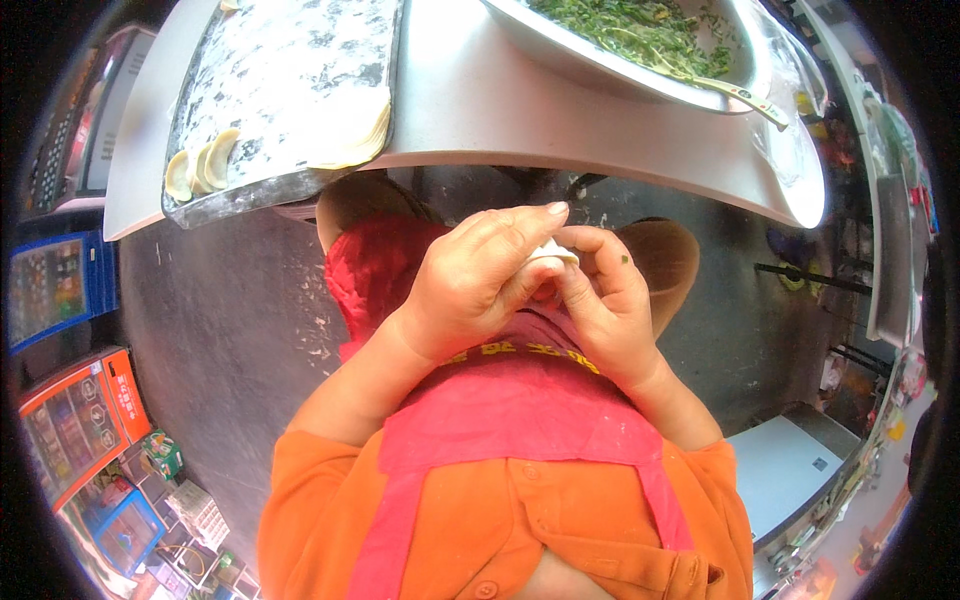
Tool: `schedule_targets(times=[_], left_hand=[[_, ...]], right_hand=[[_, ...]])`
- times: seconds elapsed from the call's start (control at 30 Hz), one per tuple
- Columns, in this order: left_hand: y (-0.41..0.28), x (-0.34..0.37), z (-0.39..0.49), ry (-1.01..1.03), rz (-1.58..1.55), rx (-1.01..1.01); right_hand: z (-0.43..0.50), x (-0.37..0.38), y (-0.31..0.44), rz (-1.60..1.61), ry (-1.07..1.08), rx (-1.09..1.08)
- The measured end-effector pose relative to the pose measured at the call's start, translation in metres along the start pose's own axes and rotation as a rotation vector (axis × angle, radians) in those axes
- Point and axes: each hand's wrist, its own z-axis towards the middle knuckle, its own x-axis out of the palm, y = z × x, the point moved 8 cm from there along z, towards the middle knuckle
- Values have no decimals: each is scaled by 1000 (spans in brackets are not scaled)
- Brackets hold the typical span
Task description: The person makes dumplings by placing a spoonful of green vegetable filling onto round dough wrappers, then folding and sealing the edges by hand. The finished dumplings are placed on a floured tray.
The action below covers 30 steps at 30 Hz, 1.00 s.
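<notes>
Both hands meet above my lap, in front of a red apron. My left hand [480, 270] and my right hand [611, 300] press a folded dumpling [553, 253] between their fingers and thumbs; much of it is hidden. A green speck sticks to a right finger. Beyond the hands, on the table's left, lies a floured tray [277, 82] with several folded dumplings [206, 166] at its near left corner and a stack of round wrappers [360, 139] at its near right corner. At the back right, a metal bowl [592, 64] holds chopped greens [645, 34] and a patterned-handled utensil [742, 94].
The metal table's [465, 112] near edge runs just beyond my knees. Clear plastic [795, 112] lies right of the bowl. A white-topped box [787, 472] stands on the lower right. Glass-fronted cabinets [75, 427] and a crate [199, 514] stand along the left.
</notes>
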Motion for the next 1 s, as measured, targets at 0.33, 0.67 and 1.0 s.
schedule_targets(times=[0.33,0.67,1.0], left_hand=[[1,-1,-1,-45,-77,-45],[12,7,-8,-196,-347,-215],[11,8,-5,-195,-290,-156]], right_hand=[[-1,-2,0,-115,-39,-27],[3,9,-15,125,-17,-31],[3,15,-19,227,-33,-43]])
